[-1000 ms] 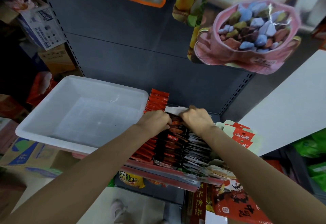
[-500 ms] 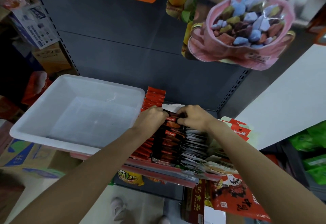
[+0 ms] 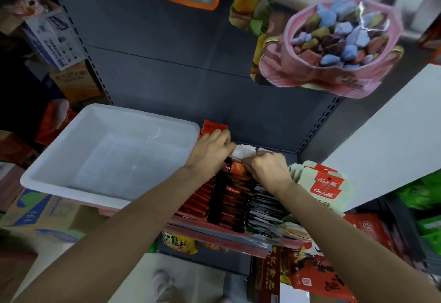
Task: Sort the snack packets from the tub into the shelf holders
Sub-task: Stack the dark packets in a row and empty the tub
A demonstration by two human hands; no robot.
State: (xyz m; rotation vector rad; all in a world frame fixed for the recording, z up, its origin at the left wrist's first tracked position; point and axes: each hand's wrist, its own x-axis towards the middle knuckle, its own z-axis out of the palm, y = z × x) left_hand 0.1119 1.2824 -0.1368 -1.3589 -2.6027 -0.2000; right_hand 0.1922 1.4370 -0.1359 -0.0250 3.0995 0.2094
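A white plastic tub [image 3: 55, 178] stands on the shelf at the left, with nothing visible inside it. To its right run rows of upright snack packets: an orange-red row [image 3: 213, 126], a black-and-red row [image 3: 229, 203] and a grey row [image 3: 265, 209]. My left hand [image 3: 211, 151] has its fingers curled at the back of the orange-red and black-and-red rows. With curled fingers, my right hand [image 3: 268, 167] presses on the back packets of the black-and-red row. A white holder edge [image 3: 243, 153] shows between my hands.
White-and-red hanging packets [image 3: 324, 183] stand right of the grey row. A big pink candy bag [image 3: 334, 47] hangs above right, other bags at the top. A white panel [image 3: 393, 135] rises at the right. Cardboard boxes [image 3: 35, 214] sit at the left, more packets on the lower shelf.
Both hands have shifted toward the back of the packet rows, the left hand moving up beside the orange-red row. The white holder edge between them shows more.
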